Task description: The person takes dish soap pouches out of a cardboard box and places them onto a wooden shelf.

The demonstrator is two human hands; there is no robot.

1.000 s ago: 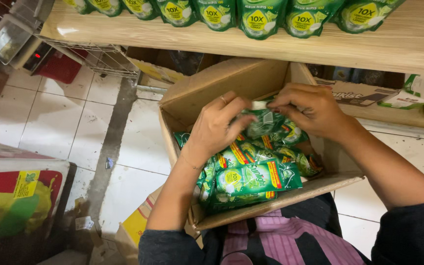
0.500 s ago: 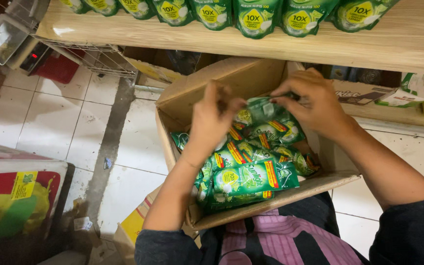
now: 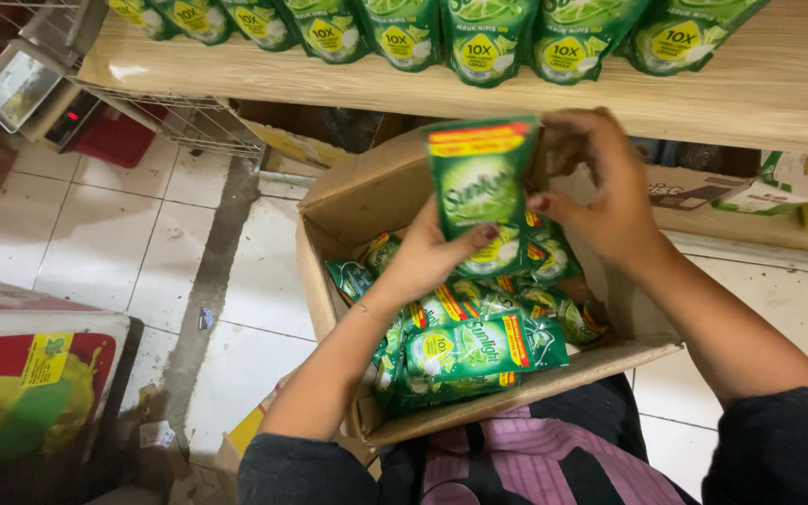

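An open cardboard box (image 3: 348, 201) rests on my lap, filled with several green soap pouches (image 3: 479, 346). Both hands hold one green pouch (image 3: 479, 178) upright above the box. My left hand (image 3: 437, 248) grips its lower left edge from below. My right hand (image 3: 600, 187) pinches its right side near the top. Behind the lifted pouch, more pouches lie stacked inside the box.
A wooden shelf (image 3: 722, 93) runs across the top with a row of green pouches (image 3: 479, 42) standing on it. A wire rack and a small scale (image 3: 21, 84) are at upper left. White floor tiles (image 3: 95, 243) lie to the left, flat packages (image 3: 39, 383) at lower left.
Both hands were down among the pouches in the box. Now they have lifted one pouch up out of the box toward the shelf.
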